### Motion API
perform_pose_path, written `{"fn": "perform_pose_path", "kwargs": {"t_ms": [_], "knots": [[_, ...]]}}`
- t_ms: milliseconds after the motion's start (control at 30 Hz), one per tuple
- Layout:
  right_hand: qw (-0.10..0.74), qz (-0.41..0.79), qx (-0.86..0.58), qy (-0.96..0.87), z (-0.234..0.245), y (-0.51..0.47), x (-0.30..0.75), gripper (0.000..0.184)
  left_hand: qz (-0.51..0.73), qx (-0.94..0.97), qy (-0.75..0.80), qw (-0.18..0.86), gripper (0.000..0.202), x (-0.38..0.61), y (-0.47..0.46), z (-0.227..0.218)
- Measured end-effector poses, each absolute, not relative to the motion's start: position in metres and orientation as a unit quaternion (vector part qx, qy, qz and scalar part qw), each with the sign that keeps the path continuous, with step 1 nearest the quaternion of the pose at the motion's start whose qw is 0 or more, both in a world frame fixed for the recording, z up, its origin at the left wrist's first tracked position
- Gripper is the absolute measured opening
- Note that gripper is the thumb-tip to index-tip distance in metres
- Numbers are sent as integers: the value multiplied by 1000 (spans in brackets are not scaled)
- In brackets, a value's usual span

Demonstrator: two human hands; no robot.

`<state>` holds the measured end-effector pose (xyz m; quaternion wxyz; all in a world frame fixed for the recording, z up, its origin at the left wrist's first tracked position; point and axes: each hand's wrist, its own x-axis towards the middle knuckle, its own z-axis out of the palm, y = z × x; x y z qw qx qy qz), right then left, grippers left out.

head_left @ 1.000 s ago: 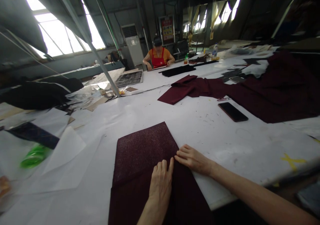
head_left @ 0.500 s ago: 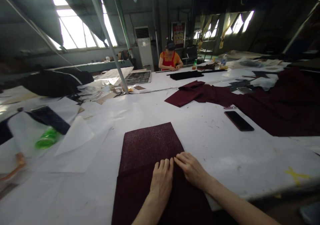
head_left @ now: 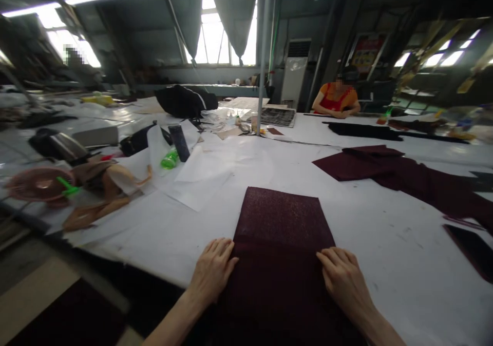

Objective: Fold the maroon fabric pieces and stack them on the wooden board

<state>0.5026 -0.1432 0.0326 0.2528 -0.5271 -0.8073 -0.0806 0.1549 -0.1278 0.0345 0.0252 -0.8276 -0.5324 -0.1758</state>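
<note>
In front of me a dark maroon cloth (head_left: 275, 289) lies along a maroon panel with a speckled surface (head_left: 283, 216), which shows beyond the cloth's far edge. My left hand (head_left: 213, 271) is closed at the left side of the cloth, fingers together and thumb on top. At the opposite side my right hand (head_left: 342, 274) pinches the right edge between thumb and fingers. The near end of the cloth drops into shadow at the bottom of the view.
The white table (head_left: 281, 166) carries more maroon cloth (head_left: 370, 166) and a phone (head_left: 472, 251) on the right. Leftward are paper sheets (head_left: 202, 174), a green bottle (head_left: 169, 159) and a pink basket (head_left: 36, 184). A pole (head_left: 264, 53) rises mid-table; a co-worker (head_left: 339, 97) sits beyond.
My left hand has moved from the middle of the cloth to its left edge. My right hand is now at the right edge. The view has turned left.
</note>
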Motion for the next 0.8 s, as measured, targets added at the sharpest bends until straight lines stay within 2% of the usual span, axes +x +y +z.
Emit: {"fn": "perform_pose_path", "kwargs": {"t_ms": [133,233,333,467,733,800], "knots": [[294,94,-480,-822,60,-112,416,17,-267,-772,-575,-42,33,152,-146,32],[231,178,-477,-829,67,-86,354,9,-321,-732,-595,-84,42,152,-160,30],[169,180,-484,-839,61,-66,320,11,-353,-705,-606,-110,51,148,-172,26],[136,169,-482,-849,52,-55,311,12,-370,-684,-616,-128,62,143,-179,18],[108,156,-448,-873,67,-66,314,13,-375,-675,-616,-154,78,145,-176,16],[114,179,-446,-870,70,-66,316,21,-380,-675,-610,-165,82,145,-175,16]]}}
